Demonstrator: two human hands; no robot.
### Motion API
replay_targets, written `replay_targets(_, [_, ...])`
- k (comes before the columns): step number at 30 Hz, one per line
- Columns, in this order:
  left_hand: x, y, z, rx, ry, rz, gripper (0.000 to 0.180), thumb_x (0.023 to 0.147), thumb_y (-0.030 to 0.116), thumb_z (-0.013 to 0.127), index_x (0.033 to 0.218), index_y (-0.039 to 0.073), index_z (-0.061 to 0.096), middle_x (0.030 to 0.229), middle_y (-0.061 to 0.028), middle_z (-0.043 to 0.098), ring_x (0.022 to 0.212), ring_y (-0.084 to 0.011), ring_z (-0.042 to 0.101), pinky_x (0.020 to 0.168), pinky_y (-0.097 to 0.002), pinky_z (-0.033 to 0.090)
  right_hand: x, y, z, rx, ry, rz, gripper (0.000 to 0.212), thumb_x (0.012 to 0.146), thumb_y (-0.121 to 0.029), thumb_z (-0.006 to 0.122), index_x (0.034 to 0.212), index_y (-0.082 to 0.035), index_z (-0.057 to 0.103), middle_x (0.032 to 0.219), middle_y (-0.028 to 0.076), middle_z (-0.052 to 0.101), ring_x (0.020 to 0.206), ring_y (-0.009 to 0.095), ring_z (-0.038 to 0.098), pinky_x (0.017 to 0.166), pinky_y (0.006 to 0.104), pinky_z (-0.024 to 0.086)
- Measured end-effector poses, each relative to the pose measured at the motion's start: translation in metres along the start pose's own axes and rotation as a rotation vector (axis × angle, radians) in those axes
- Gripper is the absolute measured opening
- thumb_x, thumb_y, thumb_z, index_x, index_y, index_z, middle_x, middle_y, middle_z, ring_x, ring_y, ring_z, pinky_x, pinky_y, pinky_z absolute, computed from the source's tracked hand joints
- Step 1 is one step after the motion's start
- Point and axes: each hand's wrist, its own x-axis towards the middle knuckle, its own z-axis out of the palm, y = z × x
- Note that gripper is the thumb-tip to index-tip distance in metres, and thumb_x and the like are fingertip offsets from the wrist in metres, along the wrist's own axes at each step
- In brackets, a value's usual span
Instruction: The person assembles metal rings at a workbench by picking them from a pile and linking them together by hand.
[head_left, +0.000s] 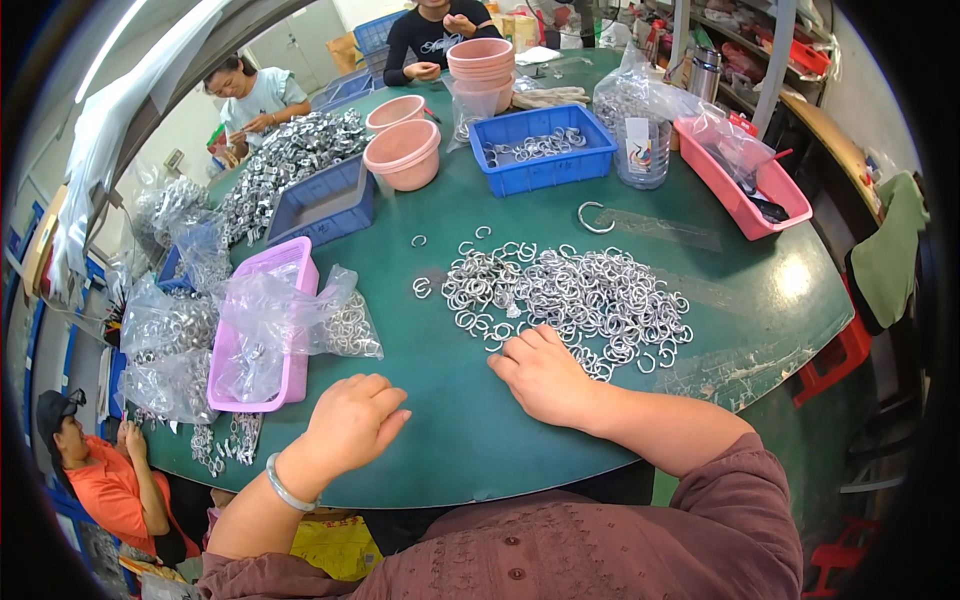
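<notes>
A heap of silvery open metal rings [600,295] is spread over the green table. At its near edge rests my right hand [540,375], with its bent fingertips touching the rings. Those fingers are closed, and what lies under them is hidden. My left hand [355,422], with a pale bangle on the wrist, hovers left of the heap, nearest the pink-purple basket [300,365]. Its fingers curl inward, and I cannot make out anything in them. A few loose rings [421,288] lie left of the heap; a larger open ring [594,218] lies behind it.
Clear bags of rings [352,325] sit in and around the basket. Blue trays [545,175], pink tubs [402,160], a plastic jar [643,165] and a pink tray [745,190] stand farther back. Clear tape strips [665,230] lie on the table. Three other people sit around it.
</notes>
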Motion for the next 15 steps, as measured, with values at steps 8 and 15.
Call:
replay_targets(8, [-0.0042, 0.0019, 0.0022, -0.015, -0.057, -0.034, 0.019, 0.072, 0.014, 0.068, 0.088, 0.004, 0.063, 0.083, -0.0105, 0.060, 0.074, -0.0292, 0.057, 0.065, -0.0379, 0.047, -0.0024, -0.0019, 0.0026, 0.038, 0.023, -0.006, 0.026, 0.074, -0.006, 0.051, 0.099, -0.004, 0.060, 0.083, 0.007, 0.051, 0.087, 0.023, 0.049, 0.083, 0.0367, 0.035])
replay_targets(15, [-0.0020, -0.0016, 0.0042, -0.021, -0.046, -0.029, 0.020, 0.072, 0.014, 0.068, 0.089, 0.004, 0.063, 0.083, -0.0106, 0.060, 0.073, -0.0295, 0.057, 0.064, -0.0382, 0.047, 0.0012, -0.0007, 0.0010, 0.054, 0.053, -0.012, 0.019, 0.071, -0.006, 0.053, 0.089, -0.006, 0.060, 0.081, 0.007, 0.050, 0.085, 0.023, 0.049, 0.082, 0.0358, 0.035])
